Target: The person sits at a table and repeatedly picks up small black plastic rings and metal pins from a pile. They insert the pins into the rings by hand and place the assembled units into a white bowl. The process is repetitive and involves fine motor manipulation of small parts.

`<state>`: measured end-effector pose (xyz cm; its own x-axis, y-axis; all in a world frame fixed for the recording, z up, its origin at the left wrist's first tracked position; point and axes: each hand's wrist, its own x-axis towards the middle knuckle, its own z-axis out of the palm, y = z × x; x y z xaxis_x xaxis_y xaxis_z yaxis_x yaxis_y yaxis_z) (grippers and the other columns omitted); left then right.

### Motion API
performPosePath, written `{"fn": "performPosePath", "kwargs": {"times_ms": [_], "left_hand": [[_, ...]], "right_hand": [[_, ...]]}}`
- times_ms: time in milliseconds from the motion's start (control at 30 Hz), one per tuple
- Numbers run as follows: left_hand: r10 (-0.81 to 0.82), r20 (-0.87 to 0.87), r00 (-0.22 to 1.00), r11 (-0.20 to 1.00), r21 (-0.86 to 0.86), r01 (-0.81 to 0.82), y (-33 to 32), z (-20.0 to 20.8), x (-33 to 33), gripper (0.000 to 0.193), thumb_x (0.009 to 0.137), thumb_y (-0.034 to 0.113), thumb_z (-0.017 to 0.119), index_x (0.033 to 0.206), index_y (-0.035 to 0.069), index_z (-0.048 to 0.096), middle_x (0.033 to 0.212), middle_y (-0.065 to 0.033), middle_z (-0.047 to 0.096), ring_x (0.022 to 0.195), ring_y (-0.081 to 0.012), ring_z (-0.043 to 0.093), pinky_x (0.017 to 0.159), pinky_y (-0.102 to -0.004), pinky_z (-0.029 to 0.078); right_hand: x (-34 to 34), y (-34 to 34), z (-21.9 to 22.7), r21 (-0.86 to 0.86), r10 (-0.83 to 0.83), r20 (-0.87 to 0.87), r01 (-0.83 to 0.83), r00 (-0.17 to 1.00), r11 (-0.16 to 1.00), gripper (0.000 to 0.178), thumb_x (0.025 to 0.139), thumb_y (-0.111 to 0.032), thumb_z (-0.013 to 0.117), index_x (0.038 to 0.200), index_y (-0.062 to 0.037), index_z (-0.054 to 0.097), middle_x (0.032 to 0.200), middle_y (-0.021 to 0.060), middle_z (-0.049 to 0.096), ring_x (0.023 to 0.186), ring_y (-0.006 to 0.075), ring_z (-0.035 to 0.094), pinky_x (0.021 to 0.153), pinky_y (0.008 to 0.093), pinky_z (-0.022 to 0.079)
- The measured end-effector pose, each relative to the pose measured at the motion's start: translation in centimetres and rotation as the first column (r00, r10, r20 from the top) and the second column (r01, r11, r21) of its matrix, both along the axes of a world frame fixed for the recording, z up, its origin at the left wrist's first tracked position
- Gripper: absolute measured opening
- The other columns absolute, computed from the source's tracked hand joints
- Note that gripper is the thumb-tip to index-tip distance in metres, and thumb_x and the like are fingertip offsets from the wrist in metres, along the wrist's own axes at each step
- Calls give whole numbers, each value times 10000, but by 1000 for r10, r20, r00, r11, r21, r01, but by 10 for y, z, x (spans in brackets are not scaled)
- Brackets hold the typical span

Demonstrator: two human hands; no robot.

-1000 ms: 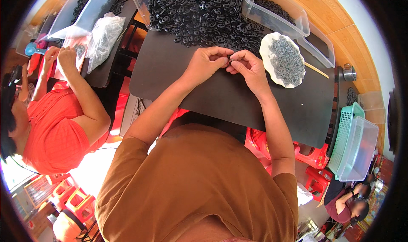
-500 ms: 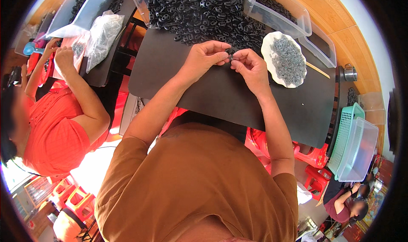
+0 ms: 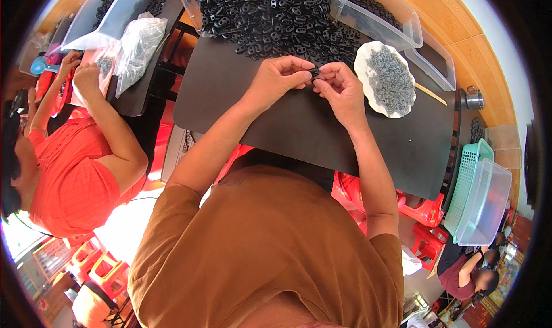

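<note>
In front of my chest, above the far part of the dark table [image 3: 276,121], my left hand [image 3: 279,83] pinches a small black two-hole cord lock [image 3: 314,72] between thumb and forefinger. My right hand [image 3: 340,92] meets it from the right, its thumb and fingers closed together by the piece. Whatever those right fingertips hold is too small to make out. Just beyond both hands spreads a large heap of similar black cord locks [image 3: 276,17]. Beside my right hand stands a white scalloped plate [image 3: 363,69] piled with small grey springs [image 3: 391,80].
A wooden stick [image 3: 431,94] pokes out from the plate's right side. Clear plastic bins [image 3: 391,31] stand at the far right, with a green basket [image 3: 463,184] lower down. A co-worker in red [image 3: 80,167] works at the left, near a plastic bag [image 3: 141,49].
The black cord lock has turned slightly in my left fingers, so more of its face shows. My right fingertips have shifted a little around it. Both arms stay nearly in place.
</note>
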<state>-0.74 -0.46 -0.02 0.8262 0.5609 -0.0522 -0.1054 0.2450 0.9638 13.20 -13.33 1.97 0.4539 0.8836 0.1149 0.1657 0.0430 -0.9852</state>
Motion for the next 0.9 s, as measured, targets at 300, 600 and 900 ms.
{"fn": "performPosePath", "kwargs": {"times_ms": [300,600,900], "left_hand": [[24,-79,997,977,214,-7,-5,-1,-3,191,880,68,698,1062,8,699,913,-28,706,803,-69,641,735,-215,519],[109,-131,985,841,540,-21,-9,10,-9,125,858,40,694,974,-4,706,855,-63,720,751,-101,672,707,-256,542],[85,-80,993,702,712,-3,-9,3,-8,103,831,15,705,929,-16,700,815,-90,696,705,-140,665,650,-276,527]], "right_hand": [[-2,-1,-5,-7,-12,13,12,1000,1000,165,866,41,679,1002,-4,595,850,39,668,748,88,656,688,225,554],[-7,1,-7,-37,-16,420,35,907,999,183,790,34,716,938,-24,625,831,63,659,747,148,672,662,277,536],[-4,-2,-2,-97,32,573,29,819,995,196,738,-11,748,901,-40,645,789,86,652,740,232,644,674,340,517]]}}
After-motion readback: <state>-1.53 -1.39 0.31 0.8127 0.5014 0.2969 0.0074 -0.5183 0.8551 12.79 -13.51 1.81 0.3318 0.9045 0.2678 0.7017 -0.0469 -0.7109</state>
